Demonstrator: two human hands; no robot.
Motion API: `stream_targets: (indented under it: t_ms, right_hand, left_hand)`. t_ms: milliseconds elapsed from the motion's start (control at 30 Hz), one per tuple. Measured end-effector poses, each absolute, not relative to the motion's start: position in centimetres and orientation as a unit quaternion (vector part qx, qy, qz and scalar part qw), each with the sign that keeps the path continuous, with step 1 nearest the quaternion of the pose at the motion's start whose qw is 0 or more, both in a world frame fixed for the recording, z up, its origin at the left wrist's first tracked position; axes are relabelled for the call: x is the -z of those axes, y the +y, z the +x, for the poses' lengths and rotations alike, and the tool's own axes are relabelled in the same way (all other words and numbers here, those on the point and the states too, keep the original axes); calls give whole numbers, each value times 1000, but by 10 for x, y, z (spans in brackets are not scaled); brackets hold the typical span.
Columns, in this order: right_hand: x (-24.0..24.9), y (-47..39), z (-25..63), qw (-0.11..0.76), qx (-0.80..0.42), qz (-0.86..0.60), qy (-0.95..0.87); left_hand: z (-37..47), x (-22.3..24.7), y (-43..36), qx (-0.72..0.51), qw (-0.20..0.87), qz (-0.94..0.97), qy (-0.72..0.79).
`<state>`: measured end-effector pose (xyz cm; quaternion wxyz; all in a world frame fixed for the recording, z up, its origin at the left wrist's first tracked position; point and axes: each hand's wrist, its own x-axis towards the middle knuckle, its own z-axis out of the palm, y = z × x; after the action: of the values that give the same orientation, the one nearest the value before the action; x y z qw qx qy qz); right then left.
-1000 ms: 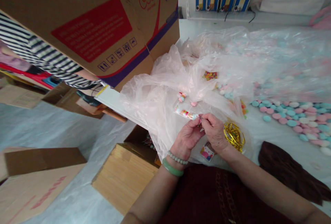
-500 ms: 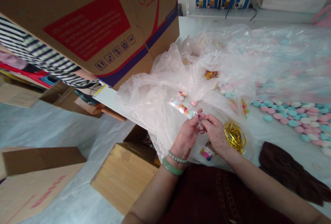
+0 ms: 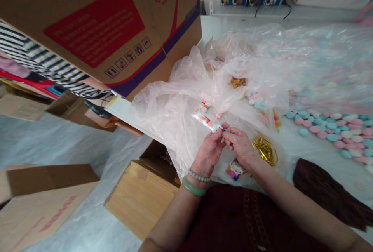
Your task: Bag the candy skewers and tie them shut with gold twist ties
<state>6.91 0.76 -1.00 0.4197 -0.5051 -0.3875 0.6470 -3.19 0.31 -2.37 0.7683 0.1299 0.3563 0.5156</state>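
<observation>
A clear candy packet (image 3: 206,121) filled with colourful sweets points away from me, its near end between my hands. My left hand (image 3: 210,152) is closed on that end, wearing a beaded bracelet and a green bangle at the wrist. Pressed against it, my right hand (image 3: 241,146) pinches at the gathered end of the packet; a small dark bit shows there, too small to name. Gold twist ties (image 3: 265,150) lie in a pile beside my right wrist. Below the hands is a printed card (image 3: 234,170) with coloured dots.
Crumpled clear plastic (image 3: 186,89) covers much of the table. Pink, blue and white round candies (image 3: 329,127) spread to the right, near a dark cloth (image 3: 326,190). A big carton (image 3: 116,30) stands at the left; a person in a striped top (image 3: 43,58) is behind it.
My hands stay at the packet's near end, the fingers of my right hand shifting slightly. The packet has barely moved, and the view has tilted a little.
</observation>
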Motion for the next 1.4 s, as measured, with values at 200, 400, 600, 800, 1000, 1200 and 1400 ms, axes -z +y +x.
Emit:
stream_targets:
  t_ms: [200, 400, 600, 800, 1000, 1200, 1400]
  right_hand:
    - [13, 0, 71, 392, -651, -491, -425]
    - [18, 0, 77, 368, -581, -555, -468]
    - [25, -1, 81, 297, -546, -576, -532]
    - [39, 8, 82, 290, -442, -603, -597]
    - [46, 15, 79, 267, -325, -603, -677]
    - [40, 6, 80, 171, -101, -613, -764]
    - [41, -4, 77, 202, -74, -557, -802]
  left_hand:
    - [-36, 21, 6, -511, 725, 168, 430]
    - [-40, 15, -2, -499, 664, 229, 507]
    - [-42, 32, -5, -477, 515, 362, 613]
    - [-37, 41, -3, -393, 469, 476, 632]
    - [-37, 38, 7, -430, 563, 388, 589]
    - [-40, 26, 13, -484, 643, 236, 545]
    - [-37, 31, 16, -545, 582, 237, 556]
